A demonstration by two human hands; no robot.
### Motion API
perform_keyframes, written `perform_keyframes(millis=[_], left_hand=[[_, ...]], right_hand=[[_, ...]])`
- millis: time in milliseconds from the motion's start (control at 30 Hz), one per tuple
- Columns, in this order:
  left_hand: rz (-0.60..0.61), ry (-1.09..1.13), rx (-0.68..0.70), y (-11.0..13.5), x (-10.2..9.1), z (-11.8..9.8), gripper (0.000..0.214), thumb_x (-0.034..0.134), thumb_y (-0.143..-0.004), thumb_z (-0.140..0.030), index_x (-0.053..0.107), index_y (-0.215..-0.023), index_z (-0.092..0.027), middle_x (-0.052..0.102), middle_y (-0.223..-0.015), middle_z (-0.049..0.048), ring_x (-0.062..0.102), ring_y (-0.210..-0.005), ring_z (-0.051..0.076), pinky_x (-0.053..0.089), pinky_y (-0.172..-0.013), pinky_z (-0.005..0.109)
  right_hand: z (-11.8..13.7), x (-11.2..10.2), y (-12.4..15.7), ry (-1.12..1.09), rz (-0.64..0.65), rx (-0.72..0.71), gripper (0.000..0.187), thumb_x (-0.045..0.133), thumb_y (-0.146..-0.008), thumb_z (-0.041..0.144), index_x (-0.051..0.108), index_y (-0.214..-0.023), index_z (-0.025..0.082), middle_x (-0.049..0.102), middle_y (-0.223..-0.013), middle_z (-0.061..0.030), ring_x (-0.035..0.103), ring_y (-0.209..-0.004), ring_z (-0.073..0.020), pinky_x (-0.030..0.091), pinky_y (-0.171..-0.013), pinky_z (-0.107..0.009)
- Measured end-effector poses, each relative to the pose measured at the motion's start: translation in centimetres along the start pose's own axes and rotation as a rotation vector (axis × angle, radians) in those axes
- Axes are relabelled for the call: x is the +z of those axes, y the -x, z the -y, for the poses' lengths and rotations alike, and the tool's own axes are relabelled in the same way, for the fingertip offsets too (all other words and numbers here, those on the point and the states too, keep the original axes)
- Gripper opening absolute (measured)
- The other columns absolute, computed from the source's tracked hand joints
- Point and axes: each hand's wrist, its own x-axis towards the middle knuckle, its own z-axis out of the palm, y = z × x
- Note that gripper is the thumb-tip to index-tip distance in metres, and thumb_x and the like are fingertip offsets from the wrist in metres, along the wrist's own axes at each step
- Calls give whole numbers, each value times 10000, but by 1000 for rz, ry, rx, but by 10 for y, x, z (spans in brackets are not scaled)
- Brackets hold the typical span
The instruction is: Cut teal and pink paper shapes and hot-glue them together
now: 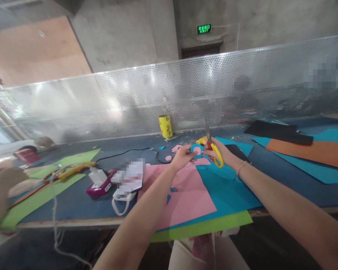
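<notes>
My left hand (183, 155) is closed on the edge of a blue paper disc (193, 147) that has a smaller pink paper circle (197, 150) on its face. Scissors with yellow handles (218, 156) are in my right hand (222, 149), their blades pointing up and away from me. Fingertips of that same hand reach the disc's right edge; whether they grip it, I cannot tell. Under both hands lie a pink sheet (188, 195) and a blue sheet (231, 187). A loose pink circle (168, 158) rests on the table left of my left hand.
A yellow can-like roll (165, 126) stands by the perforated metal screen (135, 97). To the left are a phone (132, 176), a purple device (99, 186), cables and green paper (81, 159). Another person's arm (0, 191) enters there. Orange (312, 152) and black sheets (281, 131) lie right.
</notes>
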Motion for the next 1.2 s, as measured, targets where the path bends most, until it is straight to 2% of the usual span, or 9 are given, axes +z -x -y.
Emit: perform_keyframes(millis=[233, 333, 433, 733, 933, 1067, 1200], left_hand=[[-63, 14, 15, 1, -2, 2, 237, 690, -698, -326, 547, -723, -139, 576, -600, -7, 574, -519, 106, 526, -537, 259], [-56, 25, 6, 0, -1, 3, 234, 695, -692, -324, 563, -738, -136, 581, -606, -1, 582, -528, 112, 532, -541, 266], [-47, 38, 1, -2, 0, 5, 248, 712, -671, -328, 565, -721, -134, 568, -587, -9, 578, -516, 110, 534, -533, 268], [-67, 21, -5, 1, 4, 0, 210, 710, -658, -291, 586, -689, -125, 555, -571, -16, 564, -536, 98, 544, -534, 249], [-131, -20, 21, 0, 4, 2, 184, 711, -647, -263, 579, -666, -135, 523, -542, -34, 545, -519, 96, 538, -510, 247], [-117, -9, 6, 1, 4, 0, 192, 703, -660, -274, 574, -660, -132, 537, -550, -26, 553, -528, 98, 543, -532, 257], [-64, 33, 1, 3, 4, -3, 221, 703, -666, -314, 596, -703, -125, 578, -601, -6, 567, -559, 100, 548, -565, 262]], right_hand=[[8, -6, 1, -29, -25, 58, 416, 756, -565, 324, 414, -778, 219, 469, -639, 66, 541, -572, -125, 460, -553, -285], [15, -2, 5, -19, -4, 78, 409, 740, -580, 342, 393, -759, 220, 451, -623, 72, 499, -547, -112, 444, -544, -285], [19, 5, 7, 29, 4, 37, 393, 733, -583, 345, 398, -741, 215, 455, -628, 65, 486, -568, -112, 439, -578, -296], [5, 7, 2, 83, -5, -4, 347, 704, -601, 347, 429, -760, 209, 476, -657, 50, 511, -596, -128, 446, -600, -310], [8, 9, 4, -55, 19, 47, 377, 727, -572, 306, 426, -780, 216, 472, -655, 62, 521, -580, -120, 459, -600, -304], [7, 10, 2, -74, -34, 85, 402, 740, -550, 294, 412, -772, 223, 463, -613, 77, 515, -550, -116, 463, -605, -310], [0, 9, 0, -39, -43, 32, 380, 719, -571, 295, 431, -807, 220, 464, -609, 78, 511, -538, -114, 453, -586, -301]])
